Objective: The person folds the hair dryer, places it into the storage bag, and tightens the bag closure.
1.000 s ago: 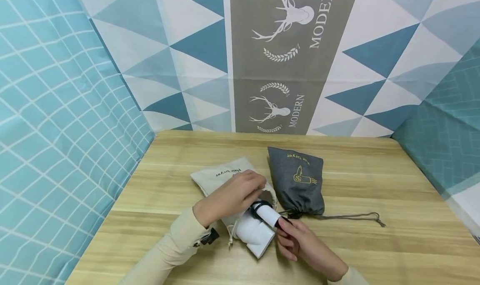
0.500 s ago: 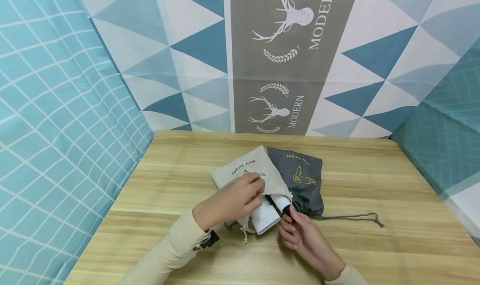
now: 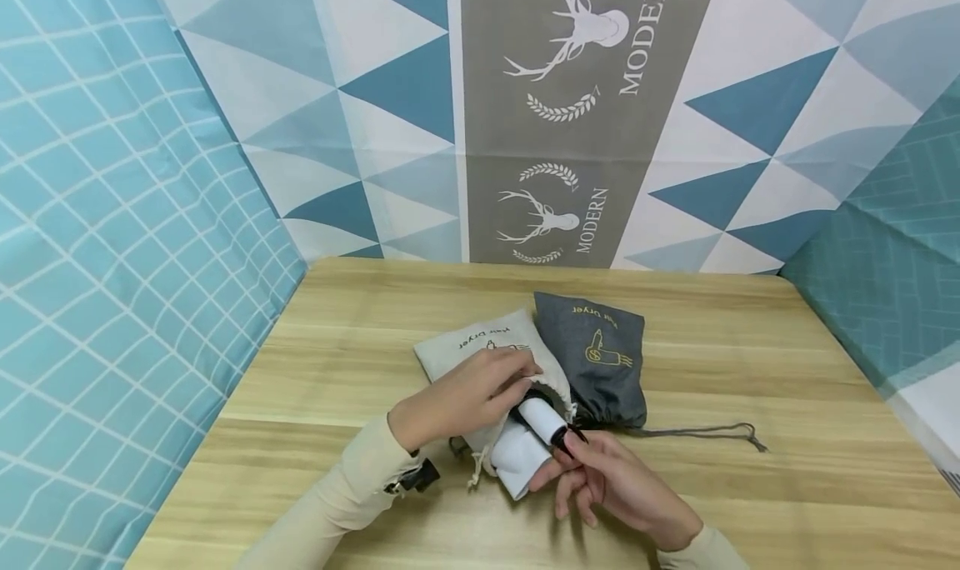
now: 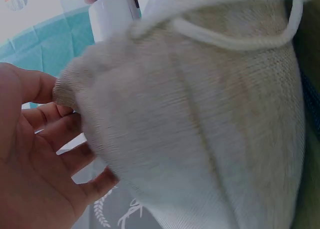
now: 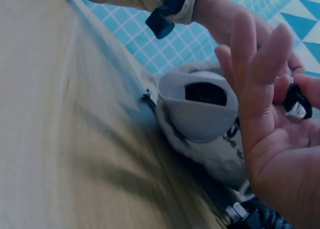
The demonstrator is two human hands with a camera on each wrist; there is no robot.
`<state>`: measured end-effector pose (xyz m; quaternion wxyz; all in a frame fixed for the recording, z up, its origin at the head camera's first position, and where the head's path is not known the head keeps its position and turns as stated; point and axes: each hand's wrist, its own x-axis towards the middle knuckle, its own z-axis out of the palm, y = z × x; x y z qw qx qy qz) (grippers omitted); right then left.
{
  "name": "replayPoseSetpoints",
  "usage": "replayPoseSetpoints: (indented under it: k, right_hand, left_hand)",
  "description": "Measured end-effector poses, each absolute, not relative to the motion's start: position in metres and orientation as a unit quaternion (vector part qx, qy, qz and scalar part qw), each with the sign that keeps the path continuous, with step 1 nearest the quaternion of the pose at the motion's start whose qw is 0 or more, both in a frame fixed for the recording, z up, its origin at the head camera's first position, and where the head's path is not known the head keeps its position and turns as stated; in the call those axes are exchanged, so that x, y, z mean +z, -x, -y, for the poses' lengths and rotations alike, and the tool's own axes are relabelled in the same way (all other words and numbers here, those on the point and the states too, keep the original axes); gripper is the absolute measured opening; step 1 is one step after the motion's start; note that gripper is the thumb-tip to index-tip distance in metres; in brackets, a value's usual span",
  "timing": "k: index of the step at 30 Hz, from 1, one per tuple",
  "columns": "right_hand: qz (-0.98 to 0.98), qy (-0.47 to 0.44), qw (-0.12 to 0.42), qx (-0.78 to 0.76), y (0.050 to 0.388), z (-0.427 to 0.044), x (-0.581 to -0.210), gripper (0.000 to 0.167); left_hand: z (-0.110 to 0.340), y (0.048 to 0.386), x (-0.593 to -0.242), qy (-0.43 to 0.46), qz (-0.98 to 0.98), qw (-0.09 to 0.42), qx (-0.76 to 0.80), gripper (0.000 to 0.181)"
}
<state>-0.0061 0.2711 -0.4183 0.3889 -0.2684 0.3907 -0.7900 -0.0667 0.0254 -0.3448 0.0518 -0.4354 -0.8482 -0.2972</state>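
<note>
A beige drawstring bag (image 3: 457,349) printed "Hair Dryer" lies tilted on the table with a white hair dryer (image 3: 516,460) partly inside it. The dryer's nozzle and the white handle (image 3: 542,420) stick out of the mouth. My left hand (image 3: 467,393) pinches the bag's rim between thumb and index finger, plain in the left wrist view beside the bag cloth (image 4: 165,119). With thumb and finger, my right hand (image 3: 618,488) pinches the black handle end and cord loop (image 5: 296,99); its other fingers are spread near the nozzle (image 5: 200,91). The dryer's body is hidden in the bag.
A dark grey drawstring bag (image 3: 600,362) with a yellow hair dryer print lies right behind the beige one. Its cord (image 3: 697,432) trails to the right over the wooden table (image 3: 750,345). Patterned cloth walls stand at the back and sides.
The beige bag has shifted right towards the grey bag, and the dryer sits deeper in it. Right-hand fingers, curled before, have spread out towards the nozzle.
</note>
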Motion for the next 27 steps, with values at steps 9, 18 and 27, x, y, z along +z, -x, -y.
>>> replayPoseSetpoints:
  k: [9, 18, 27]
  right_hand:
    - [-0.385, 0.229, 0.342, -0.826, 0.006, -0.265, -0.419, 0.039]
    - [-0.339, 0.184, 0.322, -0.865, 0.005, -0.261, -0.423, 0.04]
    - [-0.371, 0.204, 0.316, -0.849, 0.003, -0.256, -0.427, 0.038]
  left_hand:
    - [-0.031, 0.063, -0.344, 0.454, 0.837, 0.05, -0.301, 0.01]
    - [-0.035, 0.056, -0.343, 0.466, 0.829, 0.079, -0.299, 0.016]
    - [-0.04, 0.046, -0.337, 0.477, 0.82, 0.048, -0.314, 0.012]
